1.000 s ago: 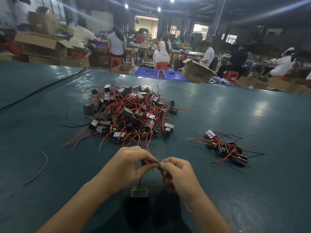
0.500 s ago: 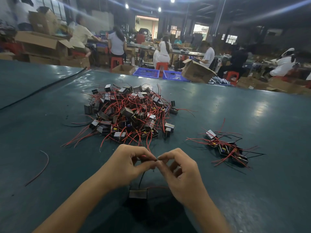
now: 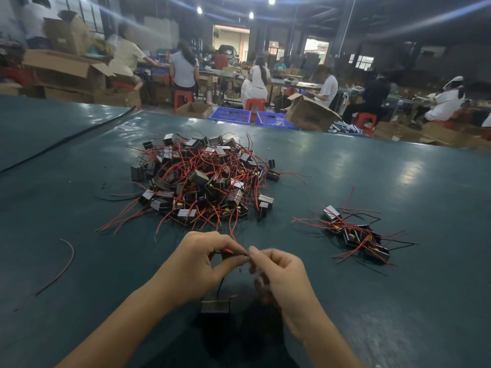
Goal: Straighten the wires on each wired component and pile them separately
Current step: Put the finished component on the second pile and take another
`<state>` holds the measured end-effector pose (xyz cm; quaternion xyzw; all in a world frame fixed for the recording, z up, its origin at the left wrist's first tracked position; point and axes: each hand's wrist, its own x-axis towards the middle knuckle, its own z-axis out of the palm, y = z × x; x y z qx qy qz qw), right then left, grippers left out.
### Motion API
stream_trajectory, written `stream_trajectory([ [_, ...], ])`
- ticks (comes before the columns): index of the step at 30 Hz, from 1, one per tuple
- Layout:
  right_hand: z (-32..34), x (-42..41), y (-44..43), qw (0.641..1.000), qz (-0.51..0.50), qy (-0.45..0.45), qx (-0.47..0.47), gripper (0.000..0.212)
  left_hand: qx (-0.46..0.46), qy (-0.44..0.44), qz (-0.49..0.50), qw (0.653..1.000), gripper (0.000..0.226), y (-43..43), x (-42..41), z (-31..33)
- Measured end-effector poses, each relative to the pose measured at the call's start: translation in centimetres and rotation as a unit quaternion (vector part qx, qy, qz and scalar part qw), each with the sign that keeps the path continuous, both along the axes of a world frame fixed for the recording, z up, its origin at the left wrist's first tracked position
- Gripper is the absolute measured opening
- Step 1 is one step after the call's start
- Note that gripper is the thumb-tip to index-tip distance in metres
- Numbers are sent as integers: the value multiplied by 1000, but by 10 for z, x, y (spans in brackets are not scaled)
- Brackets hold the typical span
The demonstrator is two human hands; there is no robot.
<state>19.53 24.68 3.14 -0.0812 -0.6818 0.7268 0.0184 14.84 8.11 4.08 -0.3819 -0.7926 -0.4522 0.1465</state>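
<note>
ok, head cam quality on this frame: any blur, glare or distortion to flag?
Head view: the right hand is motion-blurred at the fingers and the left hand is sharper, both pinching a wire; the ceiling lights streak and leave glare patches on the table; the component below the hands sits in dark shadow; the wide angle bends the table's far edge; the background workers are soft.

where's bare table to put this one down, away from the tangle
Bare table lies right of the right hand, nearer than the small pile; also between the loose red wire and the left hand. Crowded ahead, where the big pile trails wires.
</note>
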Motion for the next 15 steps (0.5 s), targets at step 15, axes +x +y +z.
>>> stream_trajectory([
  [15, -10, 0, 8, 912, -36, 250, 322, 3, 25, -62, 4, 998, 15, -1, 1, 3],
])
